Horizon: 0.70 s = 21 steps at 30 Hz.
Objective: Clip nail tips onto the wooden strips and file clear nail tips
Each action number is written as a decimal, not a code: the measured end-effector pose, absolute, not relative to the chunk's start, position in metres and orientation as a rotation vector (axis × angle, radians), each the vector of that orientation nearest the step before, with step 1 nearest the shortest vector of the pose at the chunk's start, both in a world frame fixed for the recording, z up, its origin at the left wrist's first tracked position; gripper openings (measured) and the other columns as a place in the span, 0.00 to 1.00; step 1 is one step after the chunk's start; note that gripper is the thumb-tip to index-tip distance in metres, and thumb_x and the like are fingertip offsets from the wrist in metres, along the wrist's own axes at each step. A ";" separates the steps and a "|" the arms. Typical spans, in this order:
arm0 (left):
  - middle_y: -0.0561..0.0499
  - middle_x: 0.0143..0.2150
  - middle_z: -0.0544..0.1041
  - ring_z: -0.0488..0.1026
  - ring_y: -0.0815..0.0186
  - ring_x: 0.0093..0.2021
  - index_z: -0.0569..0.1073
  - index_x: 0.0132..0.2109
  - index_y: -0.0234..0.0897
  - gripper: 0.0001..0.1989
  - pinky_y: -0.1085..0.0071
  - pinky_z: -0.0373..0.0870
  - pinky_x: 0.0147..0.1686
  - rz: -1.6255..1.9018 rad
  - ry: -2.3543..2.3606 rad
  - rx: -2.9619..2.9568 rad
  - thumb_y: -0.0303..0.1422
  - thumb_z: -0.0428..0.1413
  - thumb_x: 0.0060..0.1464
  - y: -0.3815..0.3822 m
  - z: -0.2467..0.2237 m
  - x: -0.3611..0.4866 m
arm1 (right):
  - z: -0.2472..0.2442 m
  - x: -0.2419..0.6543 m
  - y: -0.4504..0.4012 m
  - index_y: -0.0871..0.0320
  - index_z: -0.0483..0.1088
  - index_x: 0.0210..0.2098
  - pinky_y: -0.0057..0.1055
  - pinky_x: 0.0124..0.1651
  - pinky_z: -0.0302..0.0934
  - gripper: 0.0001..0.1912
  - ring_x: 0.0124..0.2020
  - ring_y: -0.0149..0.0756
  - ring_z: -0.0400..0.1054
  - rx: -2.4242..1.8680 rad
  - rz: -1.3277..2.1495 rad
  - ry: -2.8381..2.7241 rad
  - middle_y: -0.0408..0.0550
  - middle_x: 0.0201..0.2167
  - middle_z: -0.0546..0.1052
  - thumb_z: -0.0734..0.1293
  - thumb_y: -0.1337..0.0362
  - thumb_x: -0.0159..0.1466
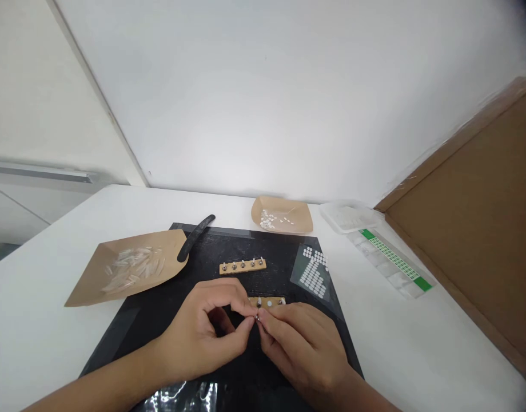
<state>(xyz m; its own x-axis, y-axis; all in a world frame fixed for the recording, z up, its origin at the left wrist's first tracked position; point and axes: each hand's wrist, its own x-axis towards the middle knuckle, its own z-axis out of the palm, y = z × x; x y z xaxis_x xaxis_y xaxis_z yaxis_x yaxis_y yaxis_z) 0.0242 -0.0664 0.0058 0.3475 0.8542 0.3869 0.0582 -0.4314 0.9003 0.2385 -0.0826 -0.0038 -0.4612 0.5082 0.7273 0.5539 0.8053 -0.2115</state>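
My left hand and my right hand meet over a black mat. Fingertips of both pinch a tiny shiny metal piece between them; its shape is too small to make out. Just behind the fingertips lies a tan strip with small metal parts and a white dot, partly hidden by my hands. Farther back on the mat, a second tan strip carries a row of several small metal pieces with white tips. To the right is a dark sheet with white round stickers.
A brown tray of clear slim pieces stands at left, a black curved tool on its edge. Behind are a brown tray with white bits and a clear plastic container. A green-white strip and a cardboard panel are right.
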 end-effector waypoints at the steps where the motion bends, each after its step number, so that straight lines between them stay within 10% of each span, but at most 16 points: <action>1: 0.47 0.33 0.81 0.79 0.66 0.31 0.81 0.38 0.36 0.09 0.81 0.71 0.22 1.184 0.801 1.752 0.18 0.62 0.53 -0.066 0.006 0.024 | -0.003 0.239 -0.082 0.60 0.76 0.48 0.32 0.35 0.76 0.09 0.31 0.36 0.79 -0.769 -0.061 -2.161 0.48 0.33 0.83 0.71 0.74 0.69; 21: 0.54 0.29 0.79 0.80 0.66 0.30 0.72 0.28 0.36 0.11 0.72 0.77 0.32 1.235 0.900 1.756 0.16 0.60 0.44 -0.070 0.002 0.030 | -0.006 0.239 -0.084 0.60 0.74 0.50 0.33 0.36 0.76 0.07 0.33 0.35 0.78 -0.699 0.067 -2.207 0.49 0.33 0.83 0.69 0.72 0.72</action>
<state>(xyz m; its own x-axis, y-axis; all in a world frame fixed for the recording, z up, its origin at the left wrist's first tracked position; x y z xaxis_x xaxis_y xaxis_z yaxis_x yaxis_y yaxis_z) 0.0296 -0.0704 0.0021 0.2734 0.8776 0.3938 0.1063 -0.4344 0.8944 0.2388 -0.0840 -0.0063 -0.5255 0.5036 0.6857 0.4613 0.8459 -0.2676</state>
